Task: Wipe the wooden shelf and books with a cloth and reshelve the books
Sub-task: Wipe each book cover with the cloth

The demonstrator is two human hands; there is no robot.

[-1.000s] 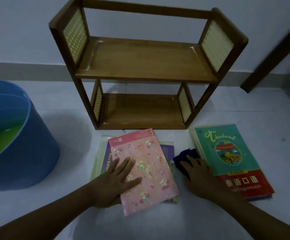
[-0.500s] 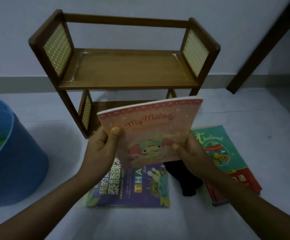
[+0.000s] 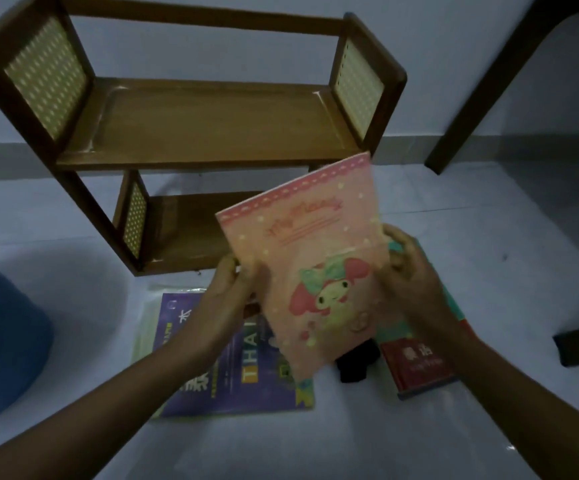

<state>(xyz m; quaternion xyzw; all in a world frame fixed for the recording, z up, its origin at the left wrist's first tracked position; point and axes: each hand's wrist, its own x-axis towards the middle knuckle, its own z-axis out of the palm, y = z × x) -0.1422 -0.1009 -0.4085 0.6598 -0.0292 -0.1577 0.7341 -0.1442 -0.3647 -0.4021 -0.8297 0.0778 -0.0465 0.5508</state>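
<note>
Head view: my left hand (image 3: 227, 296) clamps the left edge of the pink My Melody notebook (image 3: 310, 261), my right hand (image 3: 411, 271) clamps its right edge, thumbs on the cover. A second ago this notebook lay flat, back cover up, on the pile with my left palm on it and my right hand on the cloth. Now it is lifted clear of the floor, front cover facing me, tilted, top edge leaning right. So I judge the step has switched from wiping to reshelving, or at least checking this book.

Below it, the purple Thai textbook (image 3: 232, 368) is uncovered, flat on the white floor (image 3: 315, 441) over a pale plastic sleeve. The dark cloth (image 3: 353, 367) lies dropped, just beside that book and touching the red-and-teal Thailand book (image 3: 423, 362) on the right. The blue bucket (image 3: 4, 341) sits far left.

Beyond, the wooden shelf (image 3: 211, 126) stands against the wall, both boards bare. The notebook's top overlaps the lower board in view; I cannot tell whether it touches. Two more books wait.
</note>
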